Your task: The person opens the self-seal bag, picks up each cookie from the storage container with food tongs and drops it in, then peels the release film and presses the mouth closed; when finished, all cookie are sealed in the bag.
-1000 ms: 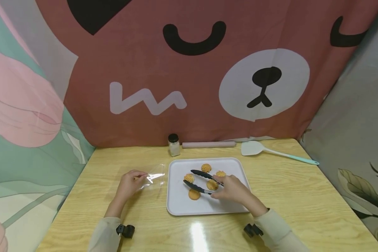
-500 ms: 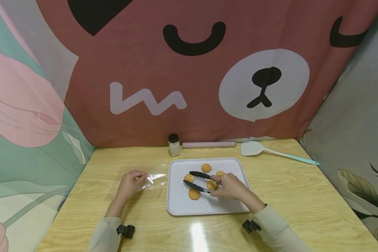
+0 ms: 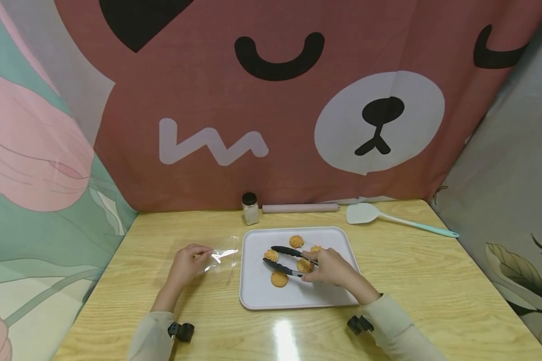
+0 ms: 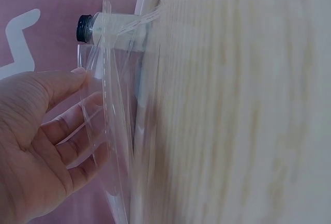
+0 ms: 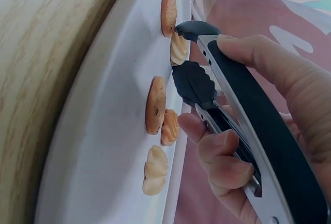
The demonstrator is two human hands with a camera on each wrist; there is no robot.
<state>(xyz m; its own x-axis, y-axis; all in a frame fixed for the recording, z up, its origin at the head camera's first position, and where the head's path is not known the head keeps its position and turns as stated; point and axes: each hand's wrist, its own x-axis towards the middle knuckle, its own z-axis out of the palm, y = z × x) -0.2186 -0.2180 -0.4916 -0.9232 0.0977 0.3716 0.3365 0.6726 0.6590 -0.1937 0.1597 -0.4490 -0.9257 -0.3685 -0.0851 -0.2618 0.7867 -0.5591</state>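
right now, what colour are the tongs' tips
Black; the tongs' tips show best in the right wrist view.

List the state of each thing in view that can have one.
Left hand: holding the clear bag.
Clear bag: held; whether open, cannot tell.
Right hand: gripping the tongs.
Tongs: spread, tips either side of a swirled cookie.
Tray: flat on the table, bearing five cookies.
Jar: upright, lid on.
Spatula: lying flat.
Pink rod: lying flat.
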